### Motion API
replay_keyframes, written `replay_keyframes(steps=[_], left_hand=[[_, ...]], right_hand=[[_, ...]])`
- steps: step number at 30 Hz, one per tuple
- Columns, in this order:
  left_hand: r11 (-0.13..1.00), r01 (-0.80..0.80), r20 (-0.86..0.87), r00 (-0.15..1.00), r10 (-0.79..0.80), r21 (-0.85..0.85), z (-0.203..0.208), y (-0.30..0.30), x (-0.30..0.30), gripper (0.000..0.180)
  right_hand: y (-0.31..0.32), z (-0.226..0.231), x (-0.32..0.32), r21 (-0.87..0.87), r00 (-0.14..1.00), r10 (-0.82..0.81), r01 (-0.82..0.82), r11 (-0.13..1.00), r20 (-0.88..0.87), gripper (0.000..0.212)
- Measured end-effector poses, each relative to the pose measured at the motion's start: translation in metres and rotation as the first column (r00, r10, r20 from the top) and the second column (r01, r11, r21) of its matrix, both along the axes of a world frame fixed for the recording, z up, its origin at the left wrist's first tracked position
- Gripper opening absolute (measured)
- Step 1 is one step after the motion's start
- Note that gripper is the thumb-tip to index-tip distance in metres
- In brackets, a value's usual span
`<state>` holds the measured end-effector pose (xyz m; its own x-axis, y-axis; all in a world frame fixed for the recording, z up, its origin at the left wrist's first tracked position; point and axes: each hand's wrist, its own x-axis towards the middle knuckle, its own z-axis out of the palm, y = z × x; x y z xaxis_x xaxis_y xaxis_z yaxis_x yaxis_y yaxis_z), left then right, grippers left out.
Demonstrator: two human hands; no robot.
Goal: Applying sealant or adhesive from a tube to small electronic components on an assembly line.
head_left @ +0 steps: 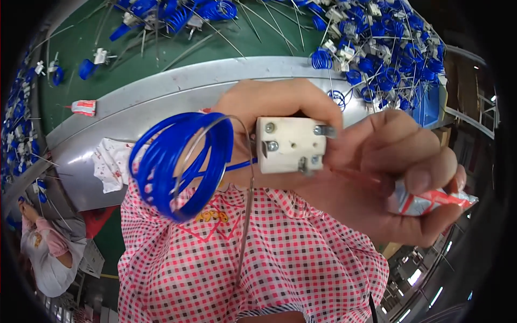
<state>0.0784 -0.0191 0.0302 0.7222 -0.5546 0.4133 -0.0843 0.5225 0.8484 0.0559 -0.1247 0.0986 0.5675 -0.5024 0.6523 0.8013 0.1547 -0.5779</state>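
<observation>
Before the desk [124,70], our left hand [269,101] clamps the white block [284,153] with its blue coil [153,167]; our right hand [401,167] pinches a red-and-white tube [433,201], nozzle [366,176] near the block. Squeezing too hard could smear the screws [270,127].

Tube [424,203] partly covered by right fingers [433,168], blue coils [180,20] cropped at top edge

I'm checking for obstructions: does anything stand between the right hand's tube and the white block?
Nothing visible does. The tube in the right hand points its blurred red nozzle toward the white block; the blue coil is left of it.
</observation>
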Motion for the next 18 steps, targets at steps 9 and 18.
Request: replay_keyframes(steps=[9,18], left_hand=[[0.978,-0.057,0.044,0.997,0.067,-0.203,0.001,-0.011,-0.008,0.037],[0.994,-0.087,0.142,0.985,0.097,-0.069,0.017,0.001,-0.012,0.031]], right_hand=[[-0.019,0.001,-0.015,-0.174,0.974,0.216,-0.225,0.959,-0.069,0.027],[0.002,-0.001,-0.019,-0.164,0.999,0.049,-0.048,0.985,0.002,0.030]])
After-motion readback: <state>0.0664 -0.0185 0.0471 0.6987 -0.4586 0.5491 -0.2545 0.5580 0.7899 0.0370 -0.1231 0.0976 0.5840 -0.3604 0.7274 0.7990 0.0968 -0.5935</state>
